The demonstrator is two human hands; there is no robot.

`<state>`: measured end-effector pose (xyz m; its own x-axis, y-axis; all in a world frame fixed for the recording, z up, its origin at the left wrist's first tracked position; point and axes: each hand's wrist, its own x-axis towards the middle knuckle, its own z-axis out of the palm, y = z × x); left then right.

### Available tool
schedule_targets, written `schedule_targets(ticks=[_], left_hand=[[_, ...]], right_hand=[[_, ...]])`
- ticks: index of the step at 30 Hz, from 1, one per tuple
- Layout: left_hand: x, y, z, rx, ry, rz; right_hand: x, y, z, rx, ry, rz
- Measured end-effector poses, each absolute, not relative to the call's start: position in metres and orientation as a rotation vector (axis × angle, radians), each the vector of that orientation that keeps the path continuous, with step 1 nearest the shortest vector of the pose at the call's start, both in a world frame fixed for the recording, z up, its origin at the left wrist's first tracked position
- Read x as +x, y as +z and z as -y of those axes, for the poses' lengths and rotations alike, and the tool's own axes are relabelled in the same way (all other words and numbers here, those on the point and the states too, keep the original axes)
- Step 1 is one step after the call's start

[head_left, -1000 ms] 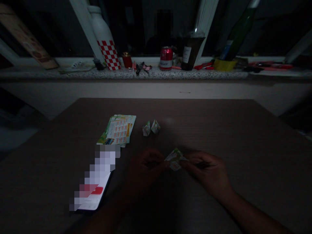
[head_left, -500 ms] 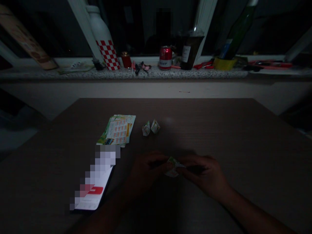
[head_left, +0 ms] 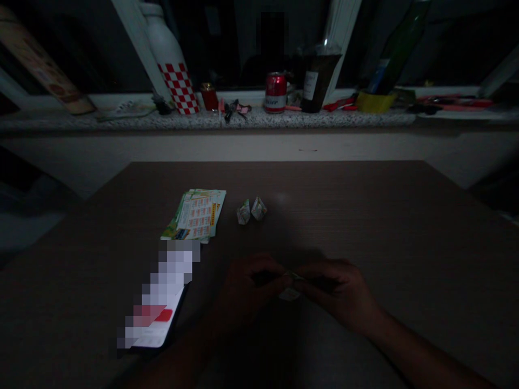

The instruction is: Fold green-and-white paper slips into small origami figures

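Note:
Both my hands meet over the dark table (head_left: 365, 205) near its front, pinching a small folded piece of printed paper (head_left: 289, 293) between them. My left hand (head_left: 247, 289) grips its left side with curled fingers. My right hand (head_left: 338, 292) pinches its right side. Most of the paper is hidden by my fingers in the dim light. Two small folded paper shapes (head_left: 251, 210) lie side by side on the table farther back. A stack of printed paper sheets (head_left: 197, 214) lies to their left.
A lit phone (head_left: 156, 319) lies on the table at front left. On the stone window sill (head_left: 121, 121) behind stand a white bottle with red checks (head_left: 172, 65), a red can (head_left: 275, 92), dark bottles (head_left: 318, 75) and small clutter.
My hands have closed in over the folded paper and lowered slightly. Far less of the paper shows now than a second ago.

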<state>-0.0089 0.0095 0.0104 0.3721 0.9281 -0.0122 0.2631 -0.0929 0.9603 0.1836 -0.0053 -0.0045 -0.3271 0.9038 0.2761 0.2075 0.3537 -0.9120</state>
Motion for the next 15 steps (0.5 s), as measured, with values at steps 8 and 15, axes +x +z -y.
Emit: schedule_targets(ticks=[8, 15], left_hand=[[-0.0093, 0.0052, -0.0047, 1.603, 0.785, -1.113], [-0.0105, 0.0030, -0.0053, 1.559, 0.800, -1.077]], right_hand=[[0.1846, -0.0059, 0.0051, -0.991, 0.860, 1.760], [0.1860, -0.0032, 0.0029, -1.003, 0.951, 1.691]])
